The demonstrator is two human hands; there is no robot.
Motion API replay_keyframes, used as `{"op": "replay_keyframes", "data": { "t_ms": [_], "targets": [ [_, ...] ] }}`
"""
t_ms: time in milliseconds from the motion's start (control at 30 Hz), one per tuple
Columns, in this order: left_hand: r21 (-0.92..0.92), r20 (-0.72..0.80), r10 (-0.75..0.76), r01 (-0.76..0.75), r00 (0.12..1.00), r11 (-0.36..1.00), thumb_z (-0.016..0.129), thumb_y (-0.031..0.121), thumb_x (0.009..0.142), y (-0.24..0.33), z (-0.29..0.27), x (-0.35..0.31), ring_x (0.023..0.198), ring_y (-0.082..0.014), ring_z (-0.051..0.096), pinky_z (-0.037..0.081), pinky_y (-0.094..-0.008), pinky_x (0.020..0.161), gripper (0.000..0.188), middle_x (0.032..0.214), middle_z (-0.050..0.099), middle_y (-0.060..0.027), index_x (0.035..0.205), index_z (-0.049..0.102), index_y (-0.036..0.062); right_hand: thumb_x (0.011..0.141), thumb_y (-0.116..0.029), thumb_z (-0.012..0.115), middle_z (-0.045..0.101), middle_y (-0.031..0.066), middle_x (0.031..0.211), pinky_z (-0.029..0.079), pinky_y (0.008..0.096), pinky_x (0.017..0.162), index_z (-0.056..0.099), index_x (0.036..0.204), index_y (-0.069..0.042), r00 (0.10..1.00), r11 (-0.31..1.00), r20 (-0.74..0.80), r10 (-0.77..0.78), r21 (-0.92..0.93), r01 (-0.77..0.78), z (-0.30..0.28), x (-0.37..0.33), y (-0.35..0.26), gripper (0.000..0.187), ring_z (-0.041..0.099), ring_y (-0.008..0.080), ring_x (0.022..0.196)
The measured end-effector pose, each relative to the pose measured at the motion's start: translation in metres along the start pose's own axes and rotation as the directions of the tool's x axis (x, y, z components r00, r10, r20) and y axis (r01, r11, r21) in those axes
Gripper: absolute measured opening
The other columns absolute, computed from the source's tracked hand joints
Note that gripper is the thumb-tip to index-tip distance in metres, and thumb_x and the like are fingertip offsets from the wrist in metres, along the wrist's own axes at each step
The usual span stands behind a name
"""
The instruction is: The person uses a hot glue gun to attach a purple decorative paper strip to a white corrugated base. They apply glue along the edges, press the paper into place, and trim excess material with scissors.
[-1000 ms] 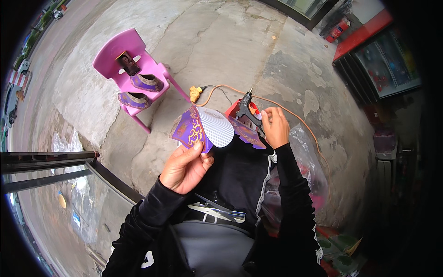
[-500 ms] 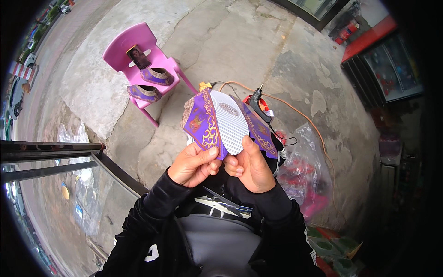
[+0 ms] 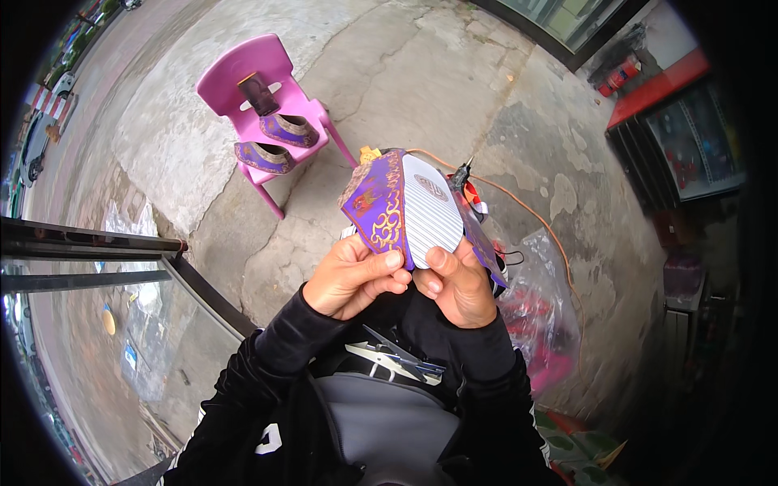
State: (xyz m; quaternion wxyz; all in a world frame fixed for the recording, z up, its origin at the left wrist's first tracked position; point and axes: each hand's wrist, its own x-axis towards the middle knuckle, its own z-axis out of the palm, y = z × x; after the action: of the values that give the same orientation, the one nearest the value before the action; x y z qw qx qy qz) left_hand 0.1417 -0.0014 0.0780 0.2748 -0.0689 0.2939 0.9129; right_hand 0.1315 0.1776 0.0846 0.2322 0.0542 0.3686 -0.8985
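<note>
Between my two hands is a small shoe piece: a ridged white sole [image 3: 431, 219] with a round mark, flanked by a purple fabric upper [image 3: 374, 212] with gold scrollwork. My left hand [image 3: 355, 279] pinches the upper's lower corner between thumb and fingers, right at the sole's near end. With its thumb on the sole's near end, my right hand [image 3: 460, 285] grips the sole, and part of the purple fabric hangs behind it on the right. Beyond, a black tool with a pointed tip [image 3: 462, 174], like a glue gun, is partly hidden by the sole.
A pink chair [image 3: 243, 69] holds two small purple shoes [image 3: 289, 131] and a dark upright packet [image 3: 258, 95]. An orange cord [image 3: 531, 206] runs across the concrete floor near a clear plastic bag [image 3: 539, 300]. Slim tools [image 3: 397, 356] lie on my lap. A glass-fronted cooler [image 3: 689, 130] stands right.
The sole has turned more upright and shifted slightly right with both hands. The fabric on its right is swung further behind the sole. Both hands keep their hold.
</note>
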Motion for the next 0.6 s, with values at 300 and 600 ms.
{"op": "replay_keyframes", "data": {
  "t_ms": [300, 600],
  "targets": [
    [0.001, -0.027, 0.054, -0.054, 0.998, 0.999, 0.061, 0.012, 0.094, -0.0048, 0.0033, 0.0033, 0.062, -0.0086, 0.059, 0.053, -0.0201, 0.057, 0.023, 0.082, 0.061, -0.0041, 0.113, 0.053, 0.0002, 0.089, -0.016, 0.064, 0.057, 0.0031, 0.102, 0.035, 0.019, 0.052, 0.041, 0.132, -0.004, 0.999, 0.993, 0.035, -0.038, -0.107, 0.042, 0.0012, -0.0015, 0.0004, 0.049, 0.042, 0.0045, 0.06],
    [-0.07, 0.045, 0.096, -0.093, 0.994, 0.993, 0.06, 0.007, 0.094, -0.01, -0.0027, 0.0077, 0.068, -0.0104, 0.062, 0.055, -0.0226, 0.059, 0.018, 0.09, 0.061, -0.0049, 0.11, 0.054, 0.0012, 0.089, -0.009, 0.061, 0.057, 0.0038, 0.102, 0.033, 0.0182, 0.05, 0.038, 0.134, -0.001, 1.0, 1.0, 0.01, 0.001, -0.029, -0.001, 0.0005, -0.0018, -0.0001, 0.051, 0.039, 0.0033, 0.056]
  ]
}}
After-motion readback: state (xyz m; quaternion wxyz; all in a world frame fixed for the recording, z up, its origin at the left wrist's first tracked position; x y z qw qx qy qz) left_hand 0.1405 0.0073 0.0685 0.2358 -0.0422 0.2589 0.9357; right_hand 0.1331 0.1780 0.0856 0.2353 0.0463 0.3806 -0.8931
